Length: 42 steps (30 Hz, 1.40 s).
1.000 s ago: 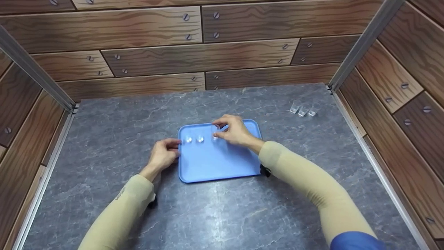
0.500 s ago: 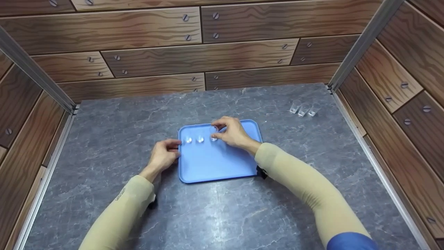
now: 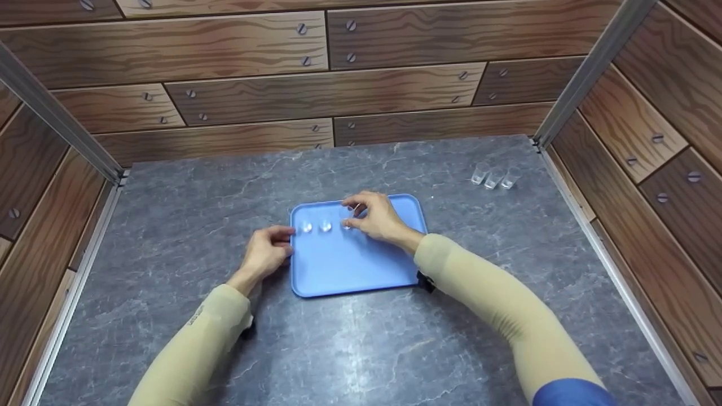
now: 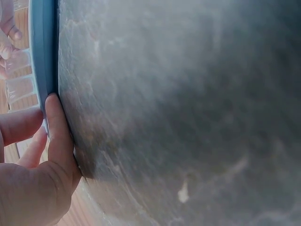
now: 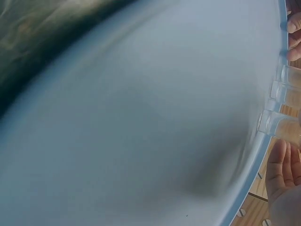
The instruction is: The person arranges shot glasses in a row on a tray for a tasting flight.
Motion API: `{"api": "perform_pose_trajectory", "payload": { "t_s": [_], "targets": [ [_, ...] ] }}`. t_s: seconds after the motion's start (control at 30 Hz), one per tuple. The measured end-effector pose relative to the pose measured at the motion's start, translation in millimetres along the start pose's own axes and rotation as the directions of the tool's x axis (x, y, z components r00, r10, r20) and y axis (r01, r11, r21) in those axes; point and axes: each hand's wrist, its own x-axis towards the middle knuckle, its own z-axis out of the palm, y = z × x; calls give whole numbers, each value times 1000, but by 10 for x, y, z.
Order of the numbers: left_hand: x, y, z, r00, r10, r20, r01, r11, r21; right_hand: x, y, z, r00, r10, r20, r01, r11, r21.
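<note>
In the head view my right hand [image 3: 375, 215] is over the back part of a blue tray [image 3: 355, 265], thumb and fingers around a small clear shot glass [image 3: 347, 225]. The right wrist view shows this shot glass [image 5: 269, 123] upright near the tray's far rim, fingers [image 5: 286, 162] right beside it. Two more clear shot glasses, one at the left [image 3: 307, 226] and another [image 3: 325, 226], stand in line with it on the tray. My left hand [image 3: 264, 251] touches the tray's left rim, its fingertips [image 4: 52, 106] against the edge in the left wrist view.
Three more clear shot glasses [image 3: 493, 177] stand close together at the back right of the grey marbled table [image 3: 451, 338]. Wood-patterned walls [image 3: 254, 96] with metal corner posts [image 3: 589, 73] enclose the table at the back and both sides.
My right hand has shifted slightly left with the shot glass, and less of that glass shows between the fingers now. The left hand and tray have stayed in place.
</note>
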Motion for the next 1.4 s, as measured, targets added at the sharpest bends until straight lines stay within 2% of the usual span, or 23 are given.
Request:
{"api": "perform_pose_trajectory", "payload": {
  "t_s": [0.3, 0.7, 1.03, 1.4],
  "targets": [
    [2, -5, 6, 1000, 9, -3, -9, 1000, 14, -59, 4, -96, 1000, -26, 8, 26, 999, 35],
    [11, -5, 5, 1000, 8, -14, -7, 999, 33, -219, 122, -488, 996, -74, -54, 74, 997, -15],
    [12, -12, 10, 1000, -5, -6, 5, 1000, 10, -396, 343, -953, 990, -49, -136, 43, 998, -43],
    [8, -10, 13, 1000, -3, -8, 3, 1000, -16, -557, 716, -1602, 976, 44, -213, -51, 998, -26]
  ]
}}
